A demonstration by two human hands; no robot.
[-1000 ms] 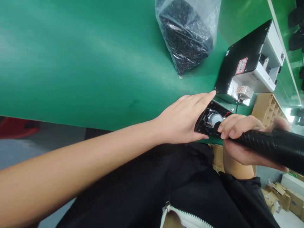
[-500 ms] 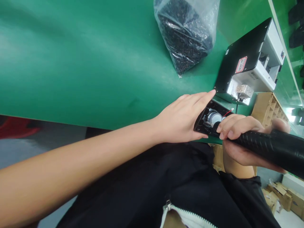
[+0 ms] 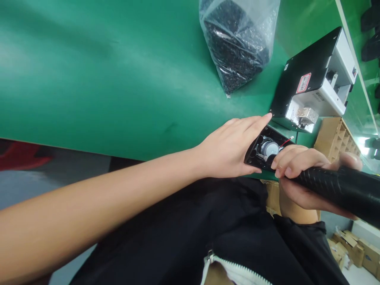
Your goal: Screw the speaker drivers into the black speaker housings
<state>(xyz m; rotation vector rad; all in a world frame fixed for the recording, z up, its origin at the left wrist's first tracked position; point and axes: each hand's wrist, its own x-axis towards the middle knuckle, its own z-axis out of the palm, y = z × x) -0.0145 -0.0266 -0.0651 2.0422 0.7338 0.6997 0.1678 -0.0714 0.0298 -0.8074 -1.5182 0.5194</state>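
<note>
My left hand (image 3: 230, 148) grips the left end of a black speaker housing (image 3: 274, 136), its fingers along the far side and the thumb along the near side. Inside the open housing sit silver round parts that look like speaker drivers (image 3: 270, 149), and a thin red wire (image 3: 285, 141) with a white plug sticks out. My right hand (image 3: 305, 162) is wrapped round a thick black electric screwdriver (image 3: 335, 182) lying almost level, its front end pointing into the housing. The fingers hide the screwdriver's tip and the housing's right part.
On the green table (image 3: 103, 91) lies a clear plastic bag (image 3: 240, 43) full of small dark pieces. A black and silver machine (image 3: 308, 79) stands beyond the housing. To its right is a compartmented cardboard box (image 3: 334, 136); cardboard boxes (image 3: 353, 247) lie on the floor.
The view has shifted a little, so the bag and machine appear slightly to the right. Both hands keep their grip, and the screwdriver stays in the housing.
</note>
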